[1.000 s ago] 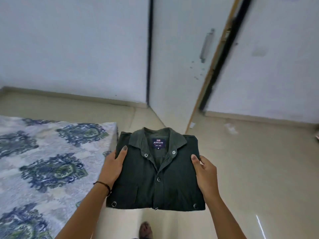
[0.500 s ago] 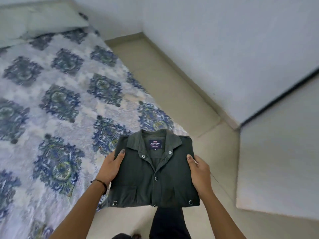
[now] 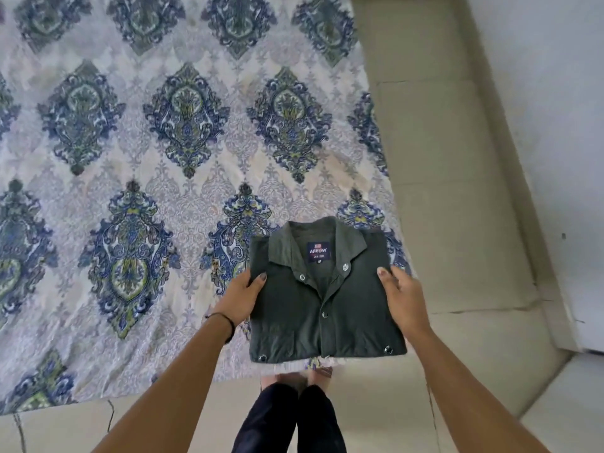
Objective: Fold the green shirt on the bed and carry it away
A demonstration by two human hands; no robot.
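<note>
Gripping folded green shirt (image 3: 327, 302) edges: left hand (image 3: 240, 297), right hand (image 3: 403, 300).

The fingers (image 3: 251, 282) of both hands are mostly hidden under the green shirt (image 3: 323, 308). The bed (image 3: 130, 158) is cut by the left and top edges.

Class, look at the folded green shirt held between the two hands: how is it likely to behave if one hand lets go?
The green shirt is soft cloth, so its freed side would probably droop. The left hand and right hand grip opposite edges, which likely keeps it flat. It is probably light, yet the fold may open.
</note>
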